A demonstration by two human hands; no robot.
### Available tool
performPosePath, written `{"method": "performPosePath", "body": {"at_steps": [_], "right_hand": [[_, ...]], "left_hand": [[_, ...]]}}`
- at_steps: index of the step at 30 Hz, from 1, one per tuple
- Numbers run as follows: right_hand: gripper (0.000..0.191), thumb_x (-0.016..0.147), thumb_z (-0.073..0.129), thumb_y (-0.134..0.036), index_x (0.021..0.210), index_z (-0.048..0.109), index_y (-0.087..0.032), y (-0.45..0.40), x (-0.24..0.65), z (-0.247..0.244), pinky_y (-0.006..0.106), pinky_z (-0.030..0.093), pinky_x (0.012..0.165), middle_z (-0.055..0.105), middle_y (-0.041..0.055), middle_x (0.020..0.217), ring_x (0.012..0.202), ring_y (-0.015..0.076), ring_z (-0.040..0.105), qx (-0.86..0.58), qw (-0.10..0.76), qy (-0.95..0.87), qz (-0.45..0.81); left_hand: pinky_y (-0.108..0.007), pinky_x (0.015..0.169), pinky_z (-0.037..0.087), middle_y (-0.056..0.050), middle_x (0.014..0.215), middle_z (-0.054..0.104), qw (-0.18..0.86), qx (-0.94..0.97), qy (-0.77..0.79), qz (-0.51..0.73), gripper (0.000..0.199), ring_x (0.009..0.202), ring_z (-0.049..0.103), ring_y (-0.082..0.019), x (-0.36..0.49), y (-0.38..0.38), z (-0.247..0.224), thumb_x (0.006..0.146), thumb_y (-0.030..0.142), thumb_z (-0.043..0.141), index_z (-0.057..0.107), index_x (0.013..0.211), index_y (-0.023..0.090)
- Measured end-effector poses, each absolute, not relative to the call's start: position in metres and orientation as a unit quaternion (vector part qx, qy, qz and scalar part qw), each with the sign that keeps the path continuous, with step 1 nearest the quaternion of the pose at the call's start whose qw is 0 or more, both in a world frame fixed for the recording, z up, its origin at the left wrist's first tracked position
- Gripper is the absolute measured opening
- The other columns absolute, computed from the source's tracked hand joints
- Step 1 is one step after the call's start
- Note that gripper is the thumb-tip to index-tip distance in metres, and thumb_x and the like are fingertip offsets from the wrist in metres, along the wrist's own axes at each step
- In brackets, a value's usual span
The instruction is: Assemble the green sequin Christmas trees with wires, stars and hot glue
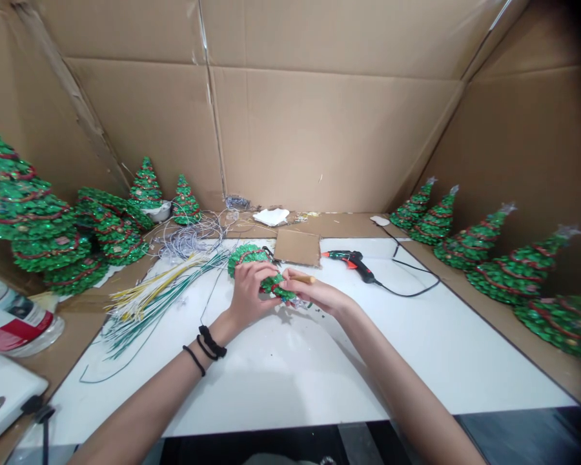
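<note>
1. Head view: from my remote post I count two bare hands meeting over one green tree, lying on its side on the white work surface.
2. My left hand curls over the tree, fingers bent and gripping it; black bands circle that wrist.
3. My right hand is closed around one wooden-handled tool beside the narrow end, where one pale star shows. Green scraps lie scattered nearby.
4. Just beyond, I see one cardboard square and, to its right, one corded glue gun.
5. Left of the hands fan yellow, white and green wires, below a loose silvery tangle, strands too many to count.
6. Five decorated trees line the right edge, four with visible stars. Two smaller trees stand at back left; the overlapping cluster nearer me defies an exact count.
7. At far left: one bottle, one white device.
</note>
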State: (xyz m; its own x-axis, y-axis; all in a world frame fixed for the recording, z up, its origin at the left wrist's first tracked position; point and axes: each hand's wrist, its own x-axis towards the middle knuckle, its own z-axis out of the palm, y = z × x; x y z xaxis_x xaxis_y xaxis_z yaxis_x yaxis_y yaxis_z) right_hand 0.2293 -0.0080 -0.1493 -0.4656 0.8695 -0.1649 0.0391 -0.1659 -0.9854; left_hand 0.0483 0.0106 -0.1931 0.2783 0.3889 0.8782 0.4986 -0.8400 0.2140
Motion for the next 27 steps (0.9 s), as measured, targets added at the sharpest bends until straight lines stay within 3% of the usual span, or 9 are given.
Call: {"method": "performPosePath", "body": {"at_steps": [5,10,21,27], "right_hand": [[0.028,0.07,0.069,-0.04,0.082,0.051,-0.022,-0.006,0.232,-0.151,0.025,0.035,0.058,0.05,-0.0032,0.076,0.07,0.0128,0.047,-0.419,0.281,-0.585,0.635],[0.035,0.066,0.069,-0.03,0.097,0.054,-0.023,-0.006,0.23,-0.149,0.027,0.04,0.066,0.055,-0.0015,0.085,0.079,0.015,0.05,-0.41,0.276,-0.589,0.639],[0.023,0.065,0.064,-0.024,0.08,0.047,-0.02,-0.003,0.222,-0.167,0.025,0.035,0.065,0.046,-0.0056,0.075,0.071,0.0114,0.043,-0.401,0.35,-0.57,0.626],[0.025,0.065,0.063,-0.022,0.083,0.047,-0.021,-0.004,0.22,-0.168,0.025,0.035,0.065,0.047,-0.0055,0.075,0.072,0.0118,0.043,-0.395,0.354,-0.563,0.634]], "left_hand": [[-0.04,0.087,0.03,-0.002,0.103,0.07,0.064,-0.821,-0.294,-0.486,0.036,0.096,0.051,-0.025,0.05,0.006,-0.191,0.073,0.04,0.071,0.059,0.104,0.025],[-0.043,0.096,0.027,0.0,0.105,0.071,0.082,-0.845,-0.262,-0.459,0.028,0.11,0.05,-0.026,0.051,0.008,-0.19,0.078,0.037,0.066,0.063,0.103,0.024],[-0.041,0.094,0.035,-0.004,0.103,0.07,0.054,-0.861,-0.218,-0.457,0.03,0.108,0.055,-0.025,0.048,0.014,-0.189,0.082,0.038,0.064,0.061,0.105,0.019],[-0.041,0.092,0.035,-0.004,0.101,0.071,0.064,-0.861,-0.217,-0.455,0.027,0.105,0.056,-0.025,0.048,0.014,-0.19,0.083,0.039,0.061,0.062,0.103,0.02]]}}
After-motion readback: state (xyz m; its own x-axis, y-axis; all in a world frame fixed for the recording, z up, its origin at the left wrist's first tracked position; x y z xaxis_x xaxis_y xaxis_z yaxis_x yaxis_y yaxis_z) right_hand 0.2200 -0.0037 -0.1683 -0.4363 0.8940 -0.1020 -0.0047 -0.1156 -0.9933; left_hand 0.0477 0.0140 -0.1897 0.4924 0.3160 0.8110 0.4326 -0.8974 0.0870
